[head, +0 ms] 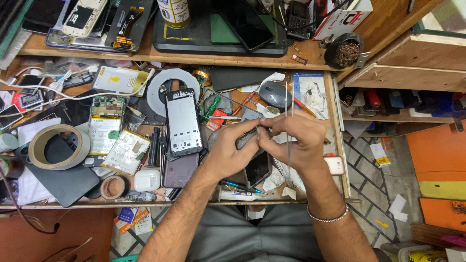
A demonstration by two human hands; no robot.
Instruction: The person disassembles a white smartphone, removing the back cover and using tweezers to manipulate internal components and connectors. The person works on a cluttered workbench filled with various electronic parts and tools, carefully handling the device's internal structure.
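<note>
Table [310, 196]: cluttered with phone parts.
Left hand [228, 150]: fingers gripping small dark part [246, 138].
Right hand [296, 140]: fingers pinching the same part, holding tweezers [288, 145].

Our two forearms rise from below and converge. We curl our left hand [228, 148], its fingers [252, 127] pinching inward. Our right hand [296, 140] meets it fingertip to fingertip, knuckles up, wrist bent.

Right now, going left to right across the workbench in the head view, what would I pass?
Big tape roll → green circuit board with battery → open phone frame → left hand → small dark part held by both hands → right hand with tweezers → white adapter.
</note>
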